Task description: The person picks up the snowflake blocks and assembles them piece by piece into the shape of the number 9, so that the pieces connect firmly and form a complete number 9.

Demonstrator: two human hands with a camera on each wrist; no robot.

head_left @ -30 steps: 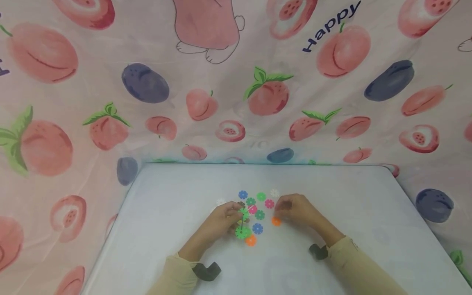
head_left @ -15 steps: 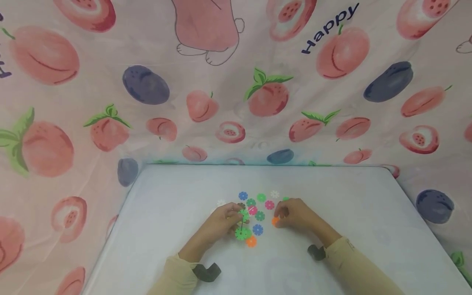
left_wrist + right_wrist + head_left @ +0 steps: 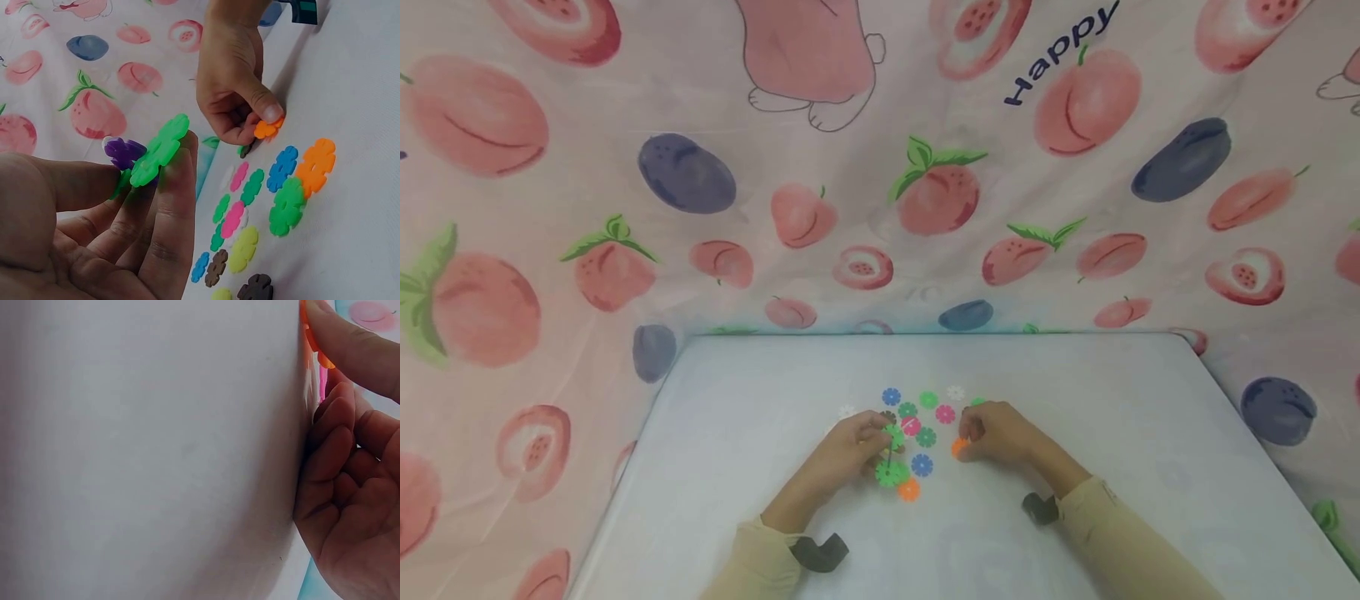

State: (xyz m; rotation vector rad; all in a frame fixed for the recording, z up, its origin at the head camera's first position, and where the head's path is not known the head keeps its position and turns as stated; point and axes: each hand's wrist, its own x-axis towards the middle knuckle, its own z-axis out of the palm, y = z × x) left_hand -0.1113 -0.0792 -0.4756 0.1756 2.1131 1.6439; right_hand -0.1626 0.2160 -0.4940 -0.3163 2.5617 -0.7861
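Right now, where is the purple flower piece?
In the left wrist view, left of centre: the purple piece shows just left of the bright green piece that the left hand holds.

black disc [image 3: 256,288] cropped, purple disc [image 3: 123,152] part-hidden

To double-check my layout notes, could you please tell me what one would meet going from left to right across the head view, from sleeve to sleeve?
Left sleeve, left hand, loose orange piece, rightmost pink piece, second orange piece, right hand, right sleeve.
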